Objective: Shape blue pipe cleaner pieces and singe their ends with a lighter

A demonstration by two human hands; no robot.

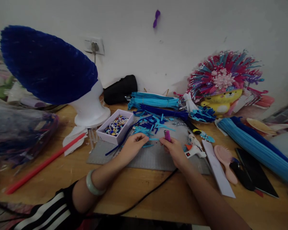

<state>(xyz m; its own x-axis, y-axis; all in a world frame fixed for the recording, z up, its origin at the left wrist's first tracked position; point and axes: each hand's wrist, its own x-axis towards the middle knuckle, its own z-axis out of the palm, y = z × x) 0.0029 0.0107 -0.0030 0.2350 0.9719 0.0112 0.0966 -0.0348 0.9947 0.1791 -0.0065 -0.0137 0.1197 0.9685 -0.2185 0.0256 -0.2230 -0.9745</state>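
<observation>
We see two bare hands working above the mat (148, 161), which serves as our landmark. The strip (154, 139), light blue and thin, lies between the hands over the mat's middle. Its long axis runs left to right, nearly parallel to the mat's near edge; one end lies at the left fingertips, the other points toward the right hand. We find the thumb and forefinger of the left hand (134, 145) together, clamped on the strip. The fingers of the right hand (173, 148) are closed around the lighter (167, 135), whose top stands up above the fist; we cannot tell whether its fingertips also pinch the strip. Beyond the hands, on the mat, we note scattered clippings (157, 120) in two blues. At the mat's left side stands the box (108, 136), filled with beads (116, 124); at its right side lies the glue gun (195, 150). Along its far edge we see a blue bundle (156, 101). Right of the mat lie the card (218, 169) and the brush (223, 156).
</observation>
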